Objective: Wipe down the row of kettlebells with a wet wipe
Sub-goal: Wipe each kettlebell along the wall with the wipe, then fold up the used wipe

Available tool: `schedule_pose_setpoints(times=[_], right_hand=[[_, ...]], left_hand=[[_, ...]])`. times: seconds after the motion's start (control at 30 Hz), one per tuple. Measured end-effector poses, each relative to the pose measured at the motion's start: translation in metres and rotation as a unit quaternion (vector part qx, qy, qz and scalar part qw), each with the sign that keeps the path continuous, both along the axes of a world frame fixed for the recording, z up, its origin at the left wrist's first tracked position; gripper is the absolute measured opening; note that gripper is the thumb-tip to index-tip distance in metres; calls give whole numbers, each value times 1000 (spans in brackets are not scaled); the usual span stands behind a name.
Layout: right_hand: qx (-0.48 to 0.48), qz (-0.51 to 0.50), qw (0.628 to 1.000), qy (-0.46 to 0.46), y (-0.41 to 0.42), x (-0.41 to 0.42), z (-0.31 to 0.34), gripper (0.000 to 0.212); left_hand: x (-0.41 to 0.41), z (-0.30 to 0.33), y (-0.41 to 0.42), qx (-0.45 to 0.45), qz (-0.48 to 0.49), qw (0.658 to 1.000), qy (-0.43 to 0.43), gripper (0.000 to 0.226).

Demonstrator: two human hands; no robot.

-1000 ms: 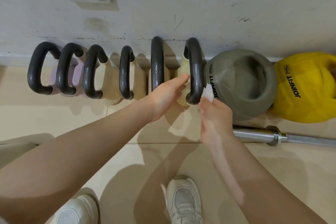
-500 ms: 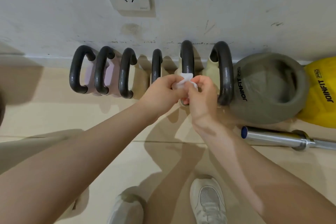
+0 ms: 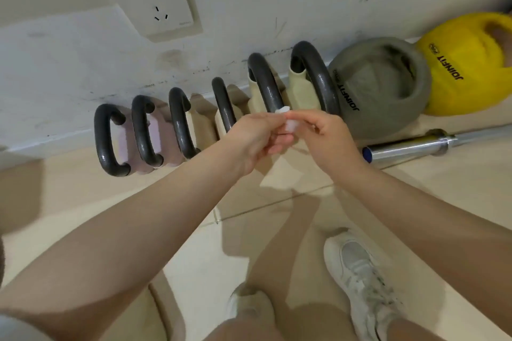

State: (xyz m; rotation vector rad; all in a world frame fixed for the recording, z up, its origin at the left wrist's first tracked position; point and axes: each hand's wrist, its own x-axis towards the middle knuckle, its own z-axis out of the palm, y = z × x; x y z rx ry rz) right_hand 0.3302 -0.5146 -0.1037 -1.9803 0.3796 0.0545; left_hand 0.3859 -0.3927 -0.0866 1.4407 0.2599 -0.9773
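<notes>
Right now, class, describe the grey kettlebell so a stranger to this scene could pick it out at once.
Start at the white wall and follow the row of kettlebells along its base to the right. Just past the last dark looped handle sits the grey kettlebell, with the yellow kettlebell beyond it. It alone is dull grey all over, with black JOINFIT lettering on its side.

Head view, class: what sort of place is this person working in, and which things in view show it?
Probably a gym or home workout corner. A row of kettlebells stands on the tiled floor against the wall, beside two JOINFIT soft kettlebells and a steel barbell.
</notes>
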Motion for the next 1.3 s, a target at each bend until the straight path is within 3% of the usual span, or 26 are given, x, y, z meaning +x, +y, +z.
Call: schedule_pose_setpoints(times=[0.1, 0.2, 0.33, 0.4, 0.53, 0.67, 0.87, 1.1, 1.3], right_hand=[[-44, -58, 997, -11, -7, -18, 11, 25], [-99, -103, 989, -39, -17, -32, 22, 24], [-58, -149, 986, -40, -48, -57, 27, 35], [-52, -151, 987, -30, -72, -78, 28, 35], [-30, -166, 985, -40, -131, -133, 28, 12], [-15, -241, 969, -58, -200, -190, 44, 7], [-5, -310, 946, -97, -291, -267, 77, 6], [-150, -416, 890, -115, -394, -341, 131, 13], [-276, -515, 793, -172, -459, -378, 164, 7]], left_hand=[[-12, 1, -11, -25, -73, 997, -13, 17], [-29, 3, -35, -1, -43, 999, -34, 13], [-62, 10, -70, 10, -18, 998, -56, 25], [-74, 12, -89, 12, -64, 992, -106, 27], [-105, 22, -144, -10, -164, 971, -173, 26], [-150, 37, -220, -26, -254, 942, -218, 3], [-218, 68, -329, -51, -300, 913, -271, 18], [-285, 113, -438, -138, -368, 875, -284, 28], [-318, 149, -510, -156, -314, 869, -349, 38]])
